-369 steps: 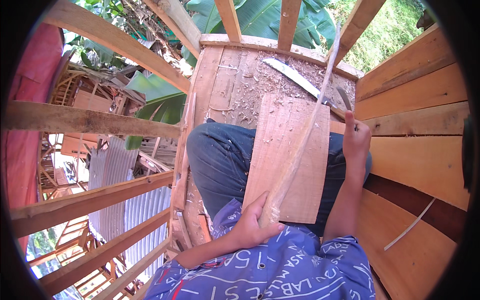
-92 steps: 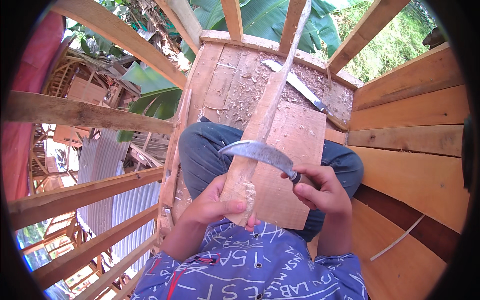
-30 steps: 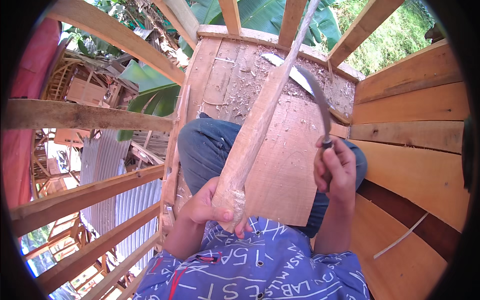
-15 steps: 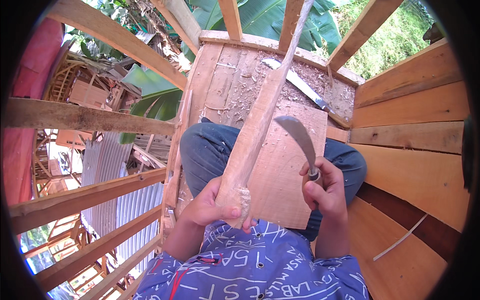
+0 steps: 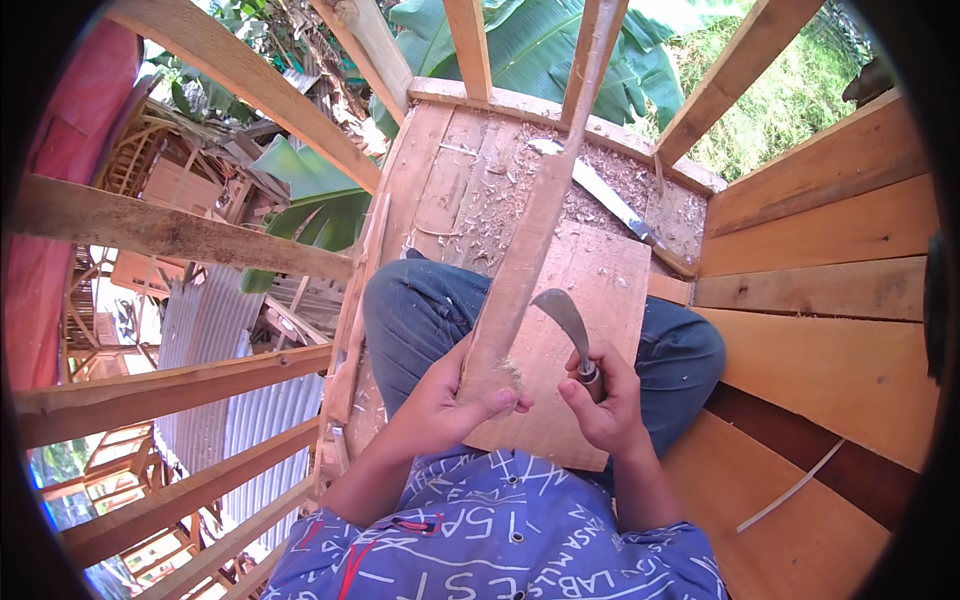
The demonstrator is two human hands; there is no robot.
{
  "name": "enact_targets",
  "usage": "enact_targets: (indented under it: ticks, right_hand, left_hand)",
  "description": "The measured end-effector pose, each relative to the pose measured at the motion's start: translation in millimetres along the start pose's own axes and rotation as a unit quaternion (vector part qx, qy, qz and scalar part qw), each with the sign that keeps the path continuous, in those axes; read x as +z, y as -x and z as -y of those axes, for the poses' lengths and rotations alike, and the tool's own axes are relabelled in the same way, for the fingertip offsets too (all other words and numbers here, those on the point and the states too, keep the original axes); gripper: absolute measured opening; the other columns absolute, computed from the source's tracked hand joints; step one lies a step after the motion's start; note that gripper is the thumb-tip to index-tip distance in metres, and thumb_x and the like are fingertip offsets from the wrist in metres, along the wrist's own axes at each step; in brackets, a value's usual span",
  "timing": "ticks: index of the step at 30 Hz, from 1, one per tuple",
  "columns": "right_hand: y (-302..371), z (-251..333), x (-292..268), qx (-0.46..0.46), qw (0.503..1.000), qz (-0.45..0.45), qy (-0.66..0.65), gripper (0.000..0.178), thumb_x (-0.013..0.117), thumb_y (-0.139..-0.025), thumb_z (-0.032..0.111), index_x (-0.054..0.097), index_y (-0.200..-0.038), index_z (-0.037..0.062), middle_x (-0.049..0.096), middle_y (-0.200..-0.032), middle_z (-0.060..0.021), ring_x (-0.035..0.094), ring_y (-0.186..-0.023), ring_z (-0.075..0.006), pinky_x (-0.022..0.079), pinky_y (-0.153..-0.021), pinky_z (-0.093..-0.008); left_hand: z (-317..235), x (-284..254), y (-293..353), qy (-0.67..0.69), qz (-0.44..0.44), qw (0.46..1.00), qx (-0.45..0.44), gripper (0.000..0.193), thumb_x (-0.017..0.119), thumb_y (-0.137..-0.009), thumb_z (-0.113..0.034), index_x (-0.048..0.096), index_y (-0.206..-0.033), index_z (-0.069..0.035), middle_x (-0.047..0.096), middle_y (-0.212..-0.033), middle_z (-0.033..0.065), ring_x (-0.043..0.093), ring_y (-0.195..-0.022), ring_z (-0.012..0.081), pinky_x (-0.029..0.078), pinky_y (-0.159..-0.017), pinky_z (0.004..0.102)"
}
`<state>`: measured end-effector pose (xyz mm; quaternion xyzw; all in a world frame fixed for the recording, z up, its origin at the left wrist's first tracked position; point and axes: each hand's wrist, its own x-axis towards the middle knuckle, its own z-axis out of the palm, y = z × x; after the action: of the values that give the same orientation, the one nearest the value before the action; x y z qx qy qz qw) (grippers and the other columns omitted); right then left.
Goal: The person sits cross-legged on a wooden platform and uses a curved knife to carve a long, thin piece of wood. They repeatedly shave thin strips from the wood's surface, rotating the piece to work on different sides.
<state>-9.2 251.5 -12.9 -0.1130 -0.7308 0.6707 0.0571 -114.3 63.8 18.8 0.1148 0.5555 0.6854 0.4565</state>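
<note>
My left hand [image 5: 462, 398] is closed round the broad lower end of a long carved wooden piece [image 5: 520, 265]. That piece slants up and away, narrowing to a thin shaft at the far end; its near end looks rough and freshly cut. In my right hand [image 5: 604, 400] is a curved knife [image 5: 566, 318], gripped by its short wooden handle. The hooked blade points up and left, close beside the carved wood; whether it touches cannot be made out. Beneath both lies a flat wooden board [image 5: 590, 290] across my legs.
A machete [image 5: 610, 197] lies among wood shavings [image 5: 490, 190] on the plank floor beyond my knees. Wooden rails [image 5: 180, 385] stand to the left, with corrugated metal sheets [image 5: 270, 430] past them. A plank wall [image 5: 815, 375] rises at right, with a thin strip [image 5: 795, 485] against it.
The curved knife and my right hand have moved left, nearer the carved wood. My left hand has shifted slightly right and up with the wood, which now stands steeper.
</note>
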Motion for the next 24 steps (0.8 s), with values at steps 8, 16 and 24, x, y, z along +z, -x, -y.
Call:
enact_targets:
  ticks: [8, 16, 24]
  right_hand:
    - [-24, 11, 28, 0.001, 0.950, -0.116, -0.290, 0.038, 0.067, -0.084, 0.007, 0.052, -0.117, -0.0024, 0.052, -0.068, 0.0026, 0.045, -0.053, -0.0017, 0.033, -0.046, -0.0176]
    - [-25, 2, 22, 0.012, 0.925, -0.044, -0.377, 0.030, 0.062, -0.088, 0.012, 0.055, -0.113, -0.0029, 0.048, -0.056, 0.0033, 0.041, -0.042, -0.0026, 0.029, -0.039, -0.0196]
    - [-12, -14, -4, -0.020, 0.995, -0.040, -0.084, 0.034, 0.065, -0.088, 0.032, 0.062, -0.092, -0.0011, 0.044, -0.053, 0.0017, 0.042, -0.043, -0.0056, 0.032, -0.041, -0.0224]
  left_hand:
    - [18, 7, -8, -0.174, 0.082, 0.981, 0.024, 0.050, 0.059, -0.090, -0.014, 0.033, -0.129, 0.003, 0.058, -0.102, 0.0105, 0.058, -0.095, 0.0162, 0.046, -0.082, 0.0292]
    - [20, 5, -15, -0.050, 0.147, 0.987, -0.034, 0.036, 0.060, -0.091, -0.022, 0.046, -0.116, 0.000, 0.050, -0.096, 0.0063, 0.049, -0.089, 0.0122, 0.042, -0.077, 0.0288]
    - [24, 12, -25, -0.085, 0.051, 0.995, -0.011, 0.028, 0.059, -0.091, -0.020, 0.049, -0.110, -0.002, 0.051, -0.089, 0.0044, 0.049, -0.085, 0.0102, 0.042, -0.075, 0.0263]
